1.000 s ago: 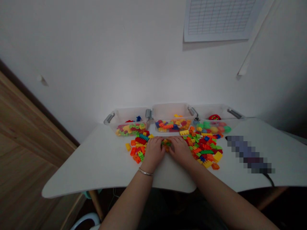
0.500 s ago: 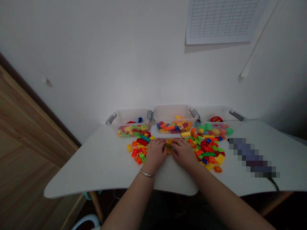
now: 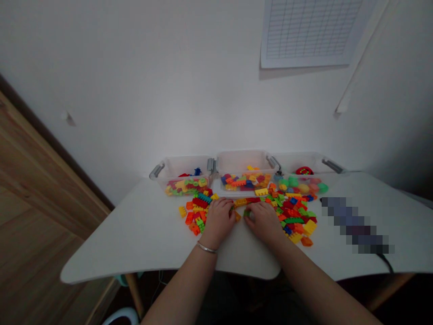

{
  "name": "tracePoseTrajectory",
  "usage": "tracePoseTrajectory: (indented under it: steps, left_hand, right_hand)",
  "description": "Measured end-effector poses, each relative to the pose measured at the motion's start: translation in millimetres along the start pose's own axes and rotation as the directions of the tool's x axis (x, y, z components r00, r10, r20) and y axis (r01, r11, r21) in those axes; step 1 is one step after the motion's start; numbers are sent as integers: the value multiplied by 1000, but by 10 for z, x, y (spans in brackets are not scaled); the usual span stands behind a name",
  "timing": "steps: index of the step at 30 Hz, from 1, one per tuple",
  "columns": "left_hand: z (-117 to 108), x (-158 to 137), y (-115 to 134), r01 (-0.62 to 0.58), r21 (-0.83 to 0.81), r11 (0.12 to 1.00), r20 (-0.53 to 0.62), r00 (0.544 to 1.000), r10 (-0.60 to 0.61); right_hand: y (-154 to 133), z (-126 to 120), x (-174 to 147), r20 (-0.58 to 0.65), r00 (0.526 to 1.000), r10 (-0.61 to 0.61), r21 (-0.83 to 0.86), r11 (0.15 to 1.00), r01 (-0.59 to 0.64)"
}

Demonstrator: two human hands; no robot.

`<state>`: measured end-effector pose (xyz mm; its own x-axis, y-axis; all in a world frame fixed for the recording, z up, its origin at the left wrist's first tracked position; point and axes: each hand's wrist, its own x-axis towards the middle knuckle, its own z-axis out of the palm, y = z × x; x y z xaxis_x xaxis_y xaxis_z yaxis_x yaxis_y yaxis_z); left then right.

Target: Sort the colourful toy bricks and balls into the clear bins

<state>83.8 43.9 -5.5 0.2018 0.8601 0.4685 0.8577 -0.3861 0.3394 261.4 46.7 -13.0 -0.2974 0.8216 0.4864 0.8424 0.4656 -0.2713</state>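
My left hand, with a silver bracelet at the wrist, is closed with its fingers curled. An orange building block shows at its thumb and fingertips, and a bit of green is partly hidden by the fingers. To the right, my right hand pinches a green building block between thumb and fingers. A small gap separates the two hands. Just beyond them lies a yellow-orange block beside a red one. Loose mixed blocks spread around both hands.
Three clear boxes stand along the wall: the left box and middle box hold blocks, the right box coloured round pieces. A blurred-out long object with a cable lies right on the white table.
My hands have moved slightly apart. The green block now shows in my right hand, and the yellow-orange and red blocks behind are more exposed. The view has shifted a little.
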Motion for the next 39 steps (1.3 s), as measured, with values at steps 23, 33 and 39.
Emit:
tracePoseTrajectory:
  steps: [23,33,39]
  left_hand:
    - [-26,-4,15,-4,-3,1000,-5,1000,4]
    - [-25,-15,1,-17,-5,1000,-22,1000,17]
    - [-24,-3,3,-7,-2,1000,-20,1000,7]
  right_hand:
    - [403,-681,1498,-312,892,327,421,889,-179]
    - [303,-523,1514,-119,938,327,165,938,-306]
    - [249,-521,1255,-395,906,150,225,972,-63]
